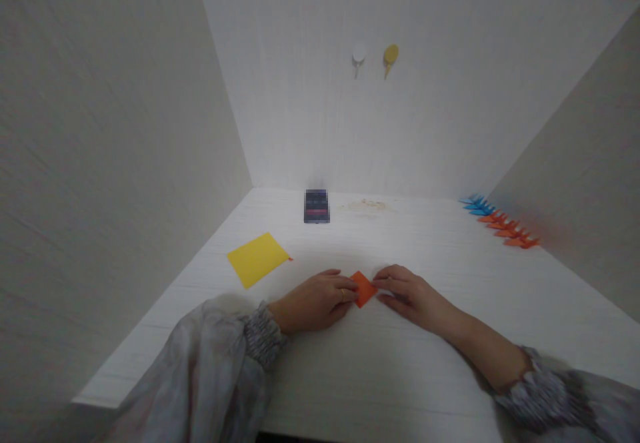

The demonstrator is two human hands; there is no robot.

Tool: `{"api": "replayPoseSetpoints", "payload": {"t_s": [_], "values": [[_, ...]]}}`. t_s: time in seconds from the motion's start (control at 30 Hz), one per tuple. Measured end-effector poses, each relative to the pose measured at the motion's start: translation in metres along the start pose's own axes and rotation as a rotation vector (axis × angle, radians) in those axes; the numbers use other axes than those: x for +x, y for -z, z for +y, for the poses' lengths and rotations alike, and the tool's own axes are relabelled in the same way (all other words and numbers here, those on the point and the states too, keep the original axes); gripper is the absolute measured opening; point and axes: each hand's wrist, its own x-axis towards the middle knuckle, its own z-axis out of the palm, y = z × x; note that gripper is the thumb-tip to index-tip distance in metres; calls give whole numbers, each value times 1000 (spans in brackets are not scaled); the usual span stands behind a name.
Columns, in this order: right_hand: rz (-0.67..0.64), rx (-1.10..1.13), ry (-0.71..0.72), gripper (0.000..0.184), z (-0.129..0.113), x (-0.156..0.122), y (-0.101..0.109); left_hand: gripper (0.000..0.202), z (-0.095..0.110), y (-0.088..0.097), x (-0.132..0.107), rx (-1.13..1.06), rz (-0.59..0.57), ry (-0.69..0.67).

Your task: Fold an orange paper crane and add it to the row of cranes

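Note:
A small orange folded paper (367,289), diamond-shaped from above, lies on the white table between my hands. My left hand (330,298), with a ring on one finger, covers its left corner, fingers together and pressing it down. At the right corner, my right hand (411,296) has its fingertips and thumb closed in around the paper's edge. The exact contact under the left fingers is hidden.
On the left lies a yellow paper sheet (258,259), with a tiny orange scrap (291,259) at its corner. A dark blurred rectangular object (317,207) is near the back wall. Blue folded figures (479,205) and orange folded figures (511,230) line the right wall. Two hooks (391,55) are on the wall.

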Motion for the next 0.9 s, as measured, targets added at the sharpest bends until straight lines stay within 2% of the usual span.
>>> {"api": "replayPoseSetpoints", "payload": {"t_s": [0.13, 0.33, 0.67, 0.9], "values": [[-43, -10, -1, 22, 3, 0, -2, 31, -1, 0, -1, 27, -34, -2], [-1, -5, -12, 20, 13, 2, -4, 27, 0, 3, -1, 90, -79, -50], [16, -64, 86, 22, 18, 5, -4, 20, 4, 5, -1, 13, -42, -57], [-44, 0, 106, 22, 11, 5, 2, 23, -2, 2, -3, -76, -51, -18]]}}
